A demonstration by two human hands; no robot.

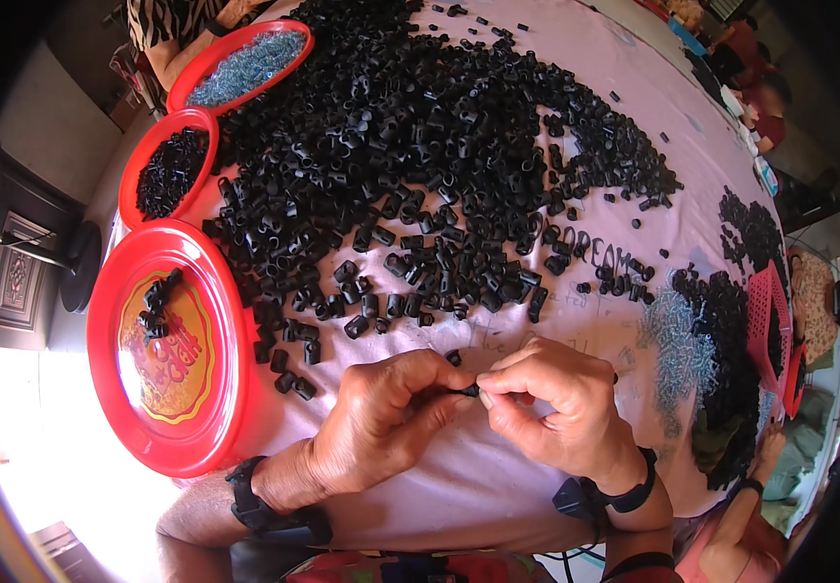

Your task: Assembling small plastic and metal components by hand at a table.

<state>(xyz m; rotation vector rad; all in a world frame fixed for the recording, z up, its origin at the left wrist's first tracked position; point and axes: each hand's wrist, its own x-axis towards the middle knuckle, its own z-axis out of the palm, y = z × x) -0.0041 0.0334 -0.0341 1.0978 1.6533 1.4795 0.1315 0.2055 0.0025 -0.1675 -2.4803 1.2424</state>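
Near the front edge of the table, my left hand (391,418) grips a small black plastic fitting (470,391) between thumb and fingers. The fitting is mostly covered by those fingers. My right hand (561,398) is closed in a pinch right at its end, fingertips meeting the left ones. Whatever sits inside that pinch is too small to make out. Just beyond the hands spreads a large heap of similar black fittings (391,136), short and tube-like. One loose black fitting (453,357) lies right behind my fingertips.
At left, a red plate (230,389) bears a few joined black pieces. Beyond it stand a red dish (212,146) of small black parts and a red tray (305,44) of clear bluish pieces. More bluish pieces (678,340) lie at right, beside a pink basket (760,311). Other people sit around.
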